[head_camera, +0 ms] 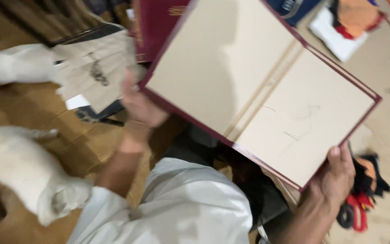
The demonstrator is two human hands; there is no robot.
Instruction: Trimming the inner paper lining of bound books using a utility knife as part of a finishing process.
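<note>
A large opened book cover (258, 86) with a maroon border and cream inside faces is held up flat in front of me, tilted down to the right. My left hand (140, 106) grips its left edge, fingers behind the board. My right hand (337, 174) holds the lower right corner, thumb on the cream face. A few faint scratch marks show on the right panel. My white sleeve (181, 203) and lap lie below the cover.
Stacked greyish boards (96, 68) and a maroon cover (152, 27) lie at the upper left. White sacks (23, 176) rest on the wooden floor (77, 144) at left. Red-handled scissors (355, 217) and cloth scraps lie at lower right.
</note>
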